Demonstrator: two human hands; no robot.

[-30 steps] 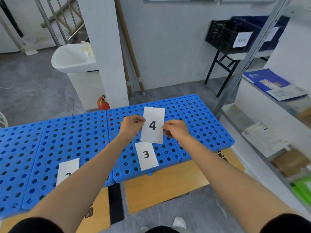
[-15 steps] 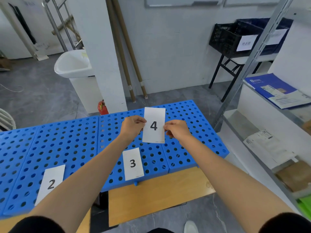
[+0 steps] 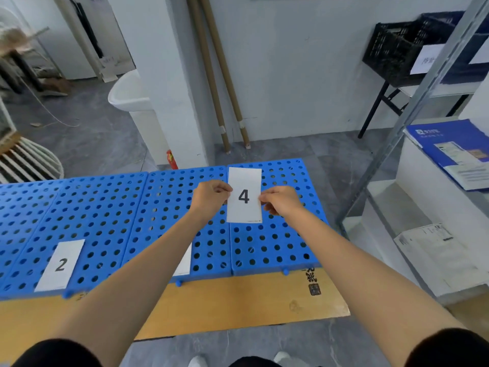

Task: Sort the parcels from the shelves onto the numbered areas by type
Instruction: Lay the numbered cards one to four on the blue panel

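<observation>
Card 4 (image 3: pixel 244 198) is held over the rightmost blue panel (image 3: pixel 277 242), long axis pointing away | grip: left hand (image 3: pixel 210 196) and right hand (image 3: pixel 281 201) are each pinched on a long edge | blue parcel (image 3: pixel 447 149) is noted on the shelf (image 3: pixel 412 207) to the right (right hand nearer)

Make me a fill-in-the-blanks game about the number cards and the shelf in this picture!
1. The left hand and the right hand together pinch a white paper card printed with the number ___.
2. The other white card whose number shows lies flat on the blue plastic panels full of round holes and reads ___.
3. The flat parcel on the metal shelf at the right is mostly ___ in colour.

Missing words: 4; 2; blue.
</observation>
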